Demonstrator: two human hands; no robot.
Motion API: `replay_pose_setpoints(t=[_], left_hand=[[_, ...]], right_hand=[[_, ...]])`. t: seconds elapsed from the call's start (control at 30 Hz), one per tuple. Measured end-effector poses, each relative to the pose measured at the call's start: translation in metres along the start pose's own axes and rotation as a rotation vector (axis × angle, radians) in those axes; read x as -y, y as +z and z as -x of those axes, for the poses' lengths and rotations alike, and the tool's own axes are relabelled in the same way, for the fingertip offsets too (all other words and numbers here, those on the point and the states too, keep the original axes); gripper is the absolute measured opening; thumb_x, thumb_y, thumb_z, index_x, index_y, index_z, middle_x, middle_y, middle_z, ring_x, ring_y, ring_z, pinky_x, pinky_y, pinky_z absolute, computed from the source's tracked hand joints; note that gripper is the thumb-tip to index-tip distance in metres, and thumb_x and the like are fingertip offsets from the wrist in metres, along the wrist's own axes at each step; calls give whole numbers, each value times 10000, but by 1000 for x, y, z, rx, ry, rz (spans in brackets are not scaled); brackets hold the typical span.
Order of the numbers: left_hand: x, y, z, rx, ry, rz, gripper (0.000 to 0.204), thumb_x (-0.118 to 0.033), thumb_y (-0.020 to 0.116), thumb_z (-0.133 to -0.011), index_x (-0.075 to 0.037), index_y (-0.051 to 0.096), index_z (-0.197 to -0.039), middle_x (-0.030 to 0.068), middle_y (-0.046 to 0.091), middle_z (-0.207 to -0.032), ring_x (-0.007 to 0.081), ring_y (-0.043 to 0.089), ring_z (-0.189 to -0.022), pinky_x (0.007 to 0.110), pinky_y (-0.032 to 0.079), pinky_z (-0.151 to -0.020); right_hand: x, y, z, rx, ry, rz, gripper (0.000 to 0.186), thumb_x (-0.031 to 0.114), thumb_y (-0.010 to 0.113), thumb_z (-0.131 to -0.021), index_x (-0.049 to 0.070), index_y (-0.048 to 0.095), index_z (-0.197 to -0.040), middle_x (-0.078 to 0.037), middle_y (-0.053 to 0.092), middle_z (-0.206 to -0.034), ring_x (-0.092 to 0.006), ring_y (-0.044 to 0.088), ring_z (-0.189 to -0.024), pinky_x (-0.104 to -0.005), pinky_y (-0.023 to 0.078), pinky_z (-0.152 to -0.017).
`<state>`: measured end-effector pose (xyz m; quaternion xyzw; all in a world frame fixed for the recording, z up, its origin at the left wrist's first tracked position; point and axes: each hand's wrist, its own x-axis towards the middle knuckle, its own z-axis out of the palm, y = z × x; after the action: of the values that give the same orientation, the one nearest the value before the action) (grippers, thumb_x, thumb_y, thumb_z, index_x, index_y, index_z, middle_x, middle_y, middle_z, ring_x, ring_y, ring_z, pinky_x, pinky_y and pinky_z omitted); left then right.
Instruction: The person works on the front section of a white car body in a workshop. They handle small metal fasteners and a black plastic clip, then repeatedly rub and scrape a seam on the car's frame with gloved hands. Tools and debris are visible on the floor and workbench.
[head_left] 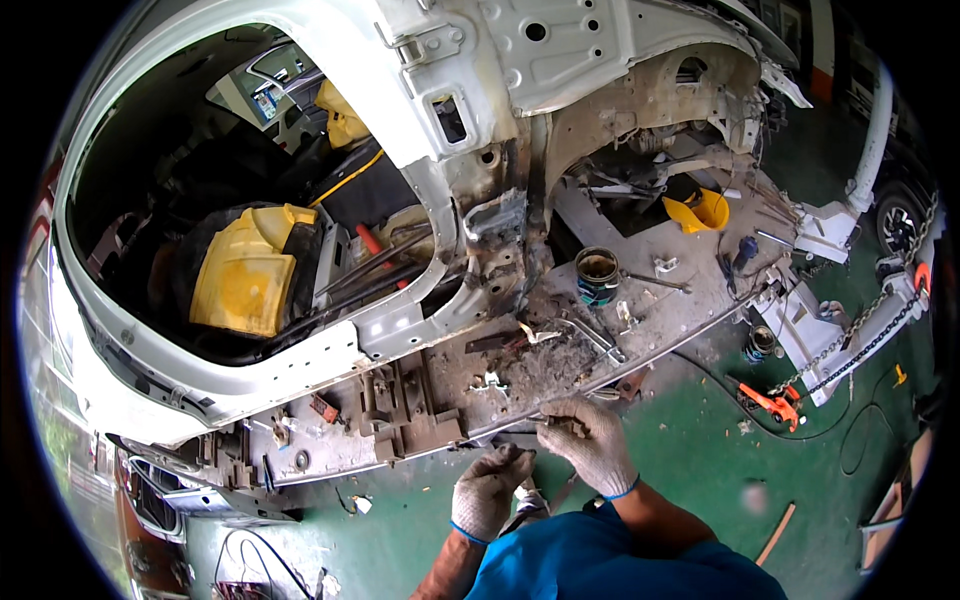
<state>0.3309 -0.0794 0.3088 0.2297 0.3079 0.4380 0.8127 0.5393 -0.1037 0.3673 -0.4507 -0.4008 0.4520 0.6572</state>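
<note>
My left hand, in a dirty white knit glove, is closed with its fingers curled in front of my body. To its right and a little farther forward, my right hand wears a similar glove, its fingers pinched together. A thin grey edge shows by the right fingertips, too small to name. What either hand holds is hidden. Both hands are apart, close to the near edge of a littered metal platform. Beyond them stands a stripped white car body with an open door frame. A white metal bracket lies on the platform near my hands.
An open can, a wrench and a yellow funnel-like piece sit on the platform. Brown steel clamps stand below the sill. At right are a chain, an orange tool and a cable on the green floor.
</note>
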Motion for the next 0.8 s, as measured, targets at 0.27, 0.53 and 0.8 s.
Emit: replay_pose_setpoints(t=[0.27, 0.53, 0.8], left_hand=[[-36, 46, 14, 86, -98, 66, 331, -94, 692, -967, 34, 647, -1269, 191, 721, -966, 279, 715, -780, 360, 583, -658], [-51, 80, 25, 19, 48, -149, 267, -170, 744, -953, 8, 691, -1145, 77, 660, -762, 113, 564, -537, 245, 431, -460], [-50, 93, 21, 22, -1, -259, 328, -158, 776, -931, 6, 715, -1209, 69, 723, -868, 89, 594, -580, 218, 426, -470]], right_hand=[[12, 7, 5, 18, -53, -43, 302, -8, 802, -872, -13, 706, -1159, -35, 739, -932, -51, 659, -771, -219, 553, -665], [28, 16, 15, 72, 5, -100, 343, -22, 817, -856, -41, 670, -1165, -84, 745, -970, -102, 705, -820, -241, 579, -685], [22, 16, 18, 63, 3, -112, 365, -19, 841, -833, -32, 688, -1165, -102, 744, -1037, -130, 709, -889, -271, 599, -758]])
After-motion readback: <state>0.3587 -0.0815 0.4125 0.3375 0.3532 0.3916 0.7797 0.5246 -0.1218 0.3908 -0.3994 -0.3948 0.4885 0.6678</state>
